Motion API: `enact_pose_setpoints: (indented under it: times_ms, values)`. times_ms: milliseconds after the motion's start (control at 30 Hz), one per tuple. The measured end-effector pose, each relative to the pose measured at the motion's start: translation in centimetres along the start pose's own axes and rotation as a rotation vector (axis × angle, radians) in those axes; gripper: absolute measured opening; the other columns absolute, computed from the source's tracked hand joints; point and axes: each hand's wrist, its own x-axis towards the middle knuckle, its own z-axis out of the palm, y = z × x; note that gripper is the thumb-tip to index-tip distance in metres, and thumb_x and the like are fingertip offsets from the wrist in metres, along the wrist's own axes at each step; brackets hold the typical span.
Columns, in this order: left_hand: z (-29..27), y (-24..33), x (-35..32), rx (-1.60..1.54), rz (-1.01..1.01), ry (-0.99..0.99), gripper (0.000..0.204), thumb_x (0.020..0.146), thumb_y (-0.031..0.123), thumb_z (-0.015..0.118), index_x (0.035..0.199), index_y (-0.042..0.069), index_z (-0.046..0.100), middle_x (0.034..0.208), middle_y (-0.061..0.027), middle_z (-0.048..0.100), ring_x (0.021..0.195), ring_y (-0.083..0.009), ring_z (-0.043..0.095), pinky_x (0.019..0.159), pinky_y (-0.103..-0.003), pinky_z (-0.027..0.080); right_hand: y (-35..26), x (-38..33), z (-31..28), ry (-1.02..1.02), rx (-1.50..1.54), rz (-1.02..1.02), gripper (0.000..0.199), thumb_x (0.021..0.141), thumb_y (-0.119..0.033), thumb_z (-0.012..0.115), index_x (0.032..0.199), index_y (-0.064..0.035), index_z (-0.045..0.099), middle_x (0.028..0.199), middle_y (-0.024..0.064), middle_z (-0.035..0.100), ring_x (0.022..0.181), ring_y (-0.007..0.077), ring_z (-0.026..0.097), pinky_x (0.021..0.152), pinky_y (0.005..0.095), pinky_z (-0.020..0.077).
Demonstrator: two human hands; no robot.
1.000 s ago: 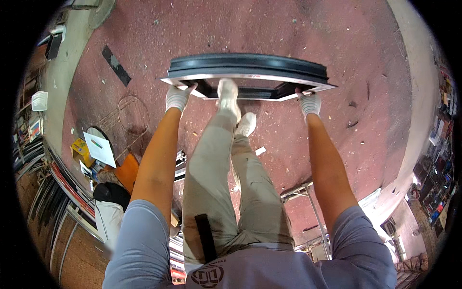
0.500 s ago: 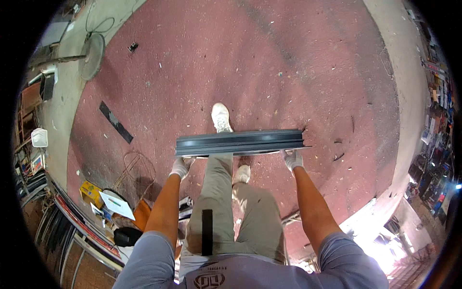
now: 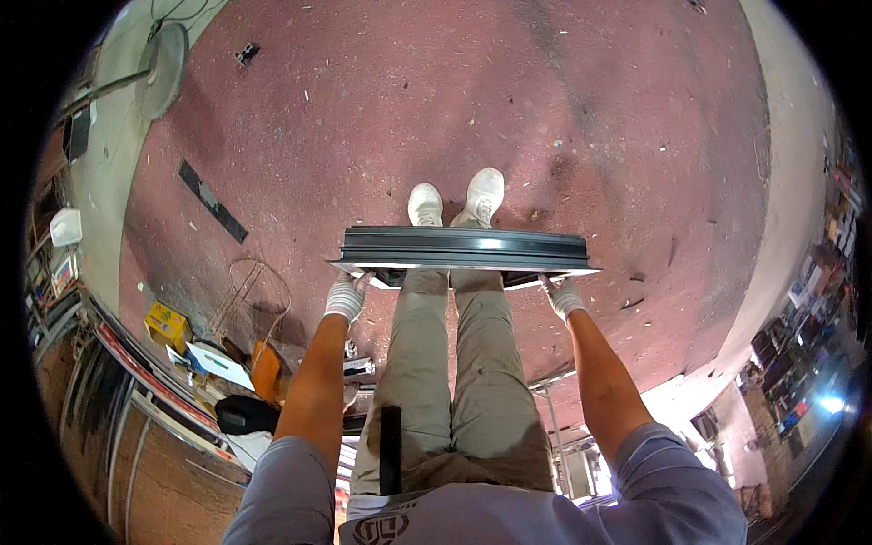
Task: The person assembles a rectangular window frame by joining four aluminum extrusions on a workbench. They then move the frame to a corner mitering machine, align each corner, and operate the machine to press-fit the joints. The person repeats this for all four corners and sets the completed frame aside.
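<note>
Both hands carry a dark grey metal frame (image 3: pixel 463 245), long and grooved along its far side, with a pale lower edge. It is held level across my body, in front of my thighs and above the floor. My left hand (image 3: pixel 345 298), in a whitish striped glove, is closed on the frame's near side close to its left end. At the right end my right hand (image 3: pixel 563 297), gloved the same way, grips the near side too. The fingers of both hands are partly hidden under the frame.
On the worn red floor (image 3: pixel 363 109) lie a flat black strip (image 3: pixel 213 202) and a small dark metal piece (image 3: pixel 247 53). A round grey base with a pole (image 3: pixel 163 73) stands far left. Nearer left are a yellow box (image 3: pixel 167 324), a loose cable loop (image 3: pixel 259 282) and stacked long profiles (image 3: pixel 136 363).
I have stepped forward, so both shoes now stand almost side by side. The frame has tilted, showing more of its near underside, and stays in both hands.
</note>
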Motion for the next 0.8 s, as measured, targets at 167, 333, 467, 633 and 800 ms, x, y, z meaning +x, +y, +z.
enact_pose_setpoints:
  times_ms: [167, 333, 467, 633, 800]
  values:
    - [-2.7, 8.3, -2.4, 0.486, -0.143, -0.009, 0.090, 0.088, 0.075, 0.059, 0.119, -0.009, 0.065, 0.101, -0.0349, 0.070, 0.105, -0.0485, 0.067, 0.088, -0.052, 0.054, -2.2, -2.1, -7.4, -0.115, -0.152, 0.048, 0.108, 0.090, -0.074, 0.059, 0.156, 0.0062, 0.029, 0.148, 0.0299, 0.052, 0.137, 0.0447, 0.050, 0.109, 0.0467, 0.0462]
    - [-7.5, 19.7, -20.4, 0.719, -0.248, -0.150, 0.092, 0.091, 0.079, 0.049, 0.120, -0.006, 0.067, 0.102, -0.0333, 0.071, 0.101, -0.0470, 0.070, 0.086, -0.055, 0.055, 1.0, -20.5, -18.2, -0.081, -0.252, -0.100, 0.096, 0.095, -0.071, 0.053, 0.145, 0.0093, 0.048, 0.145, 0.0346, 0.052, 0.134, 0.0465, 0.053, 0.110, 0.0479, 0.0450]
    - [-13.2, 32.1, -33.0, 0.566, -0.223, -0.054, 0.082, 0.088, 0.077, 0.057, 0.121, 0.003, 0.070, 0.107, -0.0275, 0.073, 0.108, -0.0429, 0.069, 0.092, -0.051, 0.054, -1.4, -34.0, -29.6, -0.113, -0.200, -0.069, 0.098, 0.092, -0.076, 0.052, 0.150, 0.0023, 0.047, 0.150, 0.0289, 0.051, 0.139, 0.0426, 0.050, 0.114, 0.0465, 0.0417]
    - [-18.2, 42.3, -46.1, 0.234, -0.123, 0.043, 0.064, 0.095, 0.060, 0.062, 0.126, 0.005, 0.069, 0.109, -0.0266, 0.073, 0.108, -0.0430, 0.069, 0.092, -0.048, 0.053, -0.8, -42.0, -37.2, -0.088, -0.196, 0.025, 0.092, 0.091, -0.078, 0.050, 0.147, -0.0062, 0.054, 0.146, 0.0274, 0.055, 0.137, 0.0424, 0.051, 0.113, 0.0470, 0.0419]
    - [-22.1, 51.4, -49.2, 0.235, -0.122, 0.128, 0.062, 0.097, 0.057, 0.061, 0.125, 0.003, 0.070, 0.106, -0.0260, 0.074, 0.101, -0.0402, 0.072, 0.089, -0.045, 0.055, -2.6, -41.2, -43.2, -0.102, -0.138, -0.005, 0.104, 0.088, -0.090, 0.030, 0.143, -0.0060, 0.060, 0.150, 0.0261, 0.052, 0.141, 0.0415, 0.049, 0.114, 0.0508, 0.0392]
